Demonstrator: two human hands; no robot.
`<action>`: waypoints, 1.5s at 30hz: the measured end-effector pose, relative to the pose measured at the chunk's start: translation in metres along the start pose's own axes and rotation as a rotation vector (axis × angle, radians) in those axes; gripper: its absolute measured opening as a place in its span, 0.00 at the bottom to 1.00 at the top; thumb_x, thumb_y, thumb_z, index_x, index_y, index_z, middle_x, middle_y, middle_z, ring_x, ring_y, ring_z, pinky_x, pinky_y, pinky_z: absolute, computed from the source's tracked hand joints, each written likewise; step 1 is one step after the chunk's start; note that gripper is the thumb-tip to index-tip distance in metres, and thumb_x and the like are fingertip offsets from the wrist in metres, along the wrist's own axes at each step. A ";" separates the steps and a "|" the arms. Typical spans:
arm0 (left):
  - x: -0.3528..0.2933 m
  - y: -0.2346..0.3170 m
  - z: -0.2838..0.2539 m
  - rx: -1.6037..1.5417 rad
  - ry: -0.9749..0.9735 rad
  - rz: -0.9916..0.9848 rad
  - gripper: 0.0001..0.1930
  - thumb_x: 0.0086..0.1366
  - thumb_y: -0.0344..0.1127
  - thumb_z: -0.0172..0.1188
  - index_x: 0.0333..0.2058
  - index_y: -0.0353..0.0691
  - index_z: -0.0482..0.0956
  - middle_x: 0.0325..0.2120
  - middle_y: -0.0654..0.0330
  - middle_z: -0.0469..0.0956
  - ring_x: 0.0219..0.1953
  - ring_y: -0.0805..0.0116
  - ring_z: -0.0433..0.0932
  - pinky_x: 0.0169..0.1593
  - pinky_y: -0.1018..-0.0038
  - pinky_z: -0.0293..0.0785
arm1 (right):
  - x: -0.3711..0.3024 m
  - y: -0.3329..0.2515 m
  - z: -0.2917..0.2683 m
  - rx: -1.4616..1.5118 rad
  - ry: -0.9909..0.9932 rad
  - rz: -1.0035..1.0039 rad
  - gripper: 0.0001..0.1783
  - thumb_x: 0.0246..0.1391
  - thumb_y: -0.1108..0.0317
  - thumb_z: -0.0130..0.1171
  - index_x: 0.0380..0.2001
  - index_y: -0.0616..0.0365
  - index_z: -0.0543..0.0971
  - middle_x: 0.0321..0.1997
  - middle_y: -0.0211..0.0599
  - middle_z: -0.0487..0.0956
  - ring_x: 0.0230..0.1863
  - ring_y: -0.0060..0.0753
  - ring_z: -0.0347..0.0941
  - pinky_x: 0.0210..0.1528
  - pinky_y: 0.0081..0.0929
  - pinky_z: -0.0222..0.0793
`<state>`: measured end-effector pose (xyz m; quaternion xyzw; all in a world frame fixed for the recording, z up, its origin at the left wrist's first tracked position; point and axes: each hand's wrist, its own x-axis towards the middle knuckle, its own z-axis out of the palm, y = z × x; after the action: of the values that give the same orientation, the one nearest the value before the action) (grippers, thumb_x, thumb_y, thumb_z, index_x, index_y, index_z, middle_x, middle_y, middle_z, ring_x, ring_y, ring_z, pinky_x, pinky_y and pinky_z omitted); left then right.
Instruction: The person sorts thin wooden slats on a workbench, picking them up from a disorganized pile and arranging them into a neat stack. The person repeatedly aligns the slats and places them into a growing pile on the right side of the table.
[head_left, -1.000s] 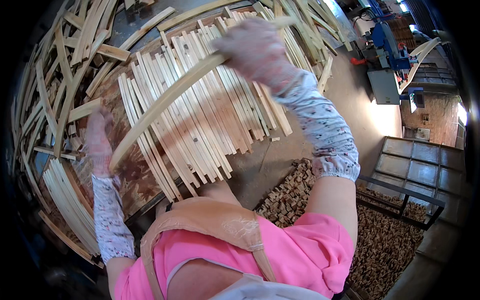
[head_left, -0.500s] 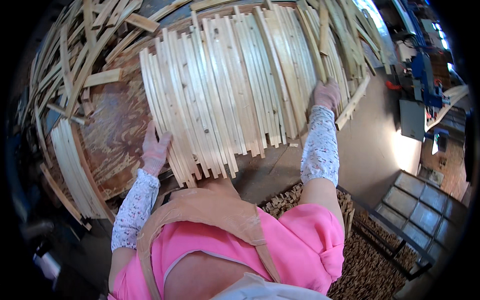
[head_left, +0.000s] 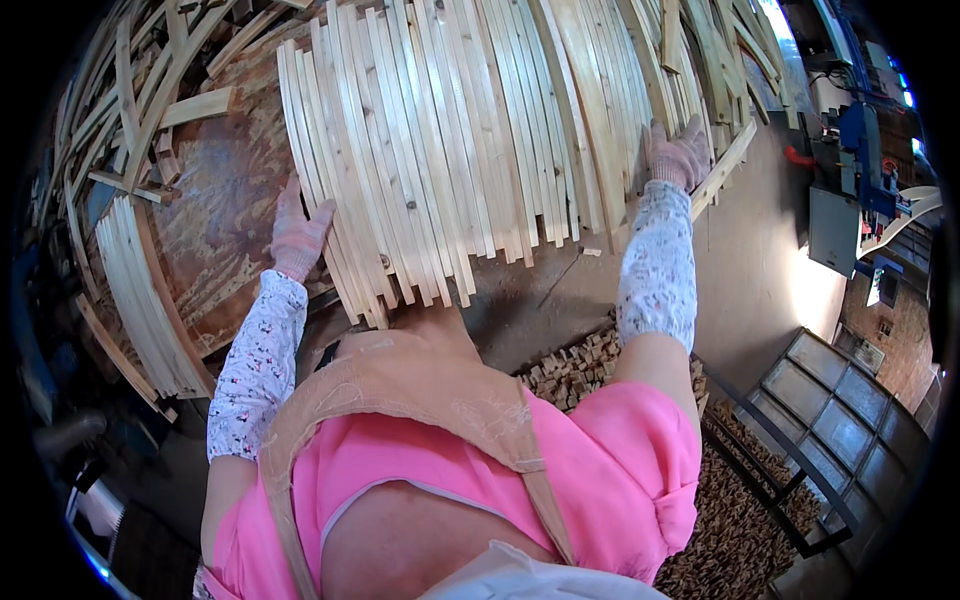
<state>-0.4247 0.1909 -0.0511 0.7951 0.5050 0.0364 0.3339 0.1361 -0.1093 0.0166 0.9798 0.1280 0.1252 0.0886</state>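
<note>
A broad row of pale wooden strips (head_left: 400,150) lies side by side before me, with uneven near ends. My left hand (head_left: 298,235), in a pinkish knit glove, rests against the row's left edge with its thumb and fingers apart. At the right part of the row, my right hand (head_left: 680,158) wears a similar glove. Its fingers are spread over the near ends of several strips, gripping none of them. Beside that hand, a thicker strip (head_left: 725,168) sticks out at an angle past the table's edge.
Loose, tangled strips (head_left: 130,90) pile up at the far left on the worn brown tabletop (head_left: 225,190). A neat stack of strips (head_left: 150,305) stands at the left. Below my right arm are many small wood pieces (head_left: 725,510) and a black metal frame (head_left: 800,470). Blue machinery (head_left: 858,150) stands far right.
My right hand has let go of a strip's end, spread its fingers and shifted slightly right. My left hand stays at the row's left edge. The whole view has shifted.
</note>
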 end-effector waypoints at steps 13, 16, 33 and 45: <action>0.001 -0.029 0.017 -0.173 0.126 0.045 0.42 0.66 0.52 0.68 0.71 0.34 0.66 0.67 0.40 0.70 0.71 0.44 0.67 0.74 0.58 0.61 | -0.319 -0.072 -0.065 1.140 -0.437 0.537 0.25 0.62 0.58 0.68 0.57 0.61 0.80 0.49 0.40 0.85 0.47 0.30 0.82 0.52 0.31 0.77; 0.002 -0.020 0.004 -0.256 0.081 0.050 0.41 0.67 0.50 0.69 0.70 0.32 0.67 0.65 0.41 0.73 0.68 0.47 0.70 0.72 0.60 0.64 | -0.330 -0.092 -0.065 1.189 -0.305 0.615 0.30 0.62 0.59 0.69 0.61 0.64 0.75 0.53 0.46 0.83 0.51 0.36 0.81 0.56 0.34 0.76; 0.062 -0.089 -0.053 -0.228 0.184 0.054 0.31 0.72 0.46 0.63 0.67 0.32 0.72 0.63 0.43 0.75 0.65 0.48 0.73 0.70 0.59 0.64 | -0.316 -0.139 -0.057 0.912 -0.306 0.365 0.43 0.59 0.52 0.65 0.74 0.52 0.66 0.66 0.57 0.77 0.67 0.58 0.74 0.68 0.43 0.69; 0.058 -0.078 -0.053 -0.394 0.180 0.062 0.29 0.71 0.43 0.65 0.64 0.31 0.73 0.61 0.45 0.76 0.62 0.53 0.75 0.68 0.63 0.67 | -0.320 -0.158 -0.072 1.281 -0.310 0.544 0.48 0.60 0.68 0.68 0.79 0.63 0.56 0.81 0.59 0.59 0.82 0.48 0.53 0.81 0.35 0.54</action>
<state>-0.4784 0.2855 -0.0710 0.7232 0.4910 0.2158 0.4351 -0.2191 -0.0362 -0.0188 0.8430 -0.0867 -0.0979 -0.5217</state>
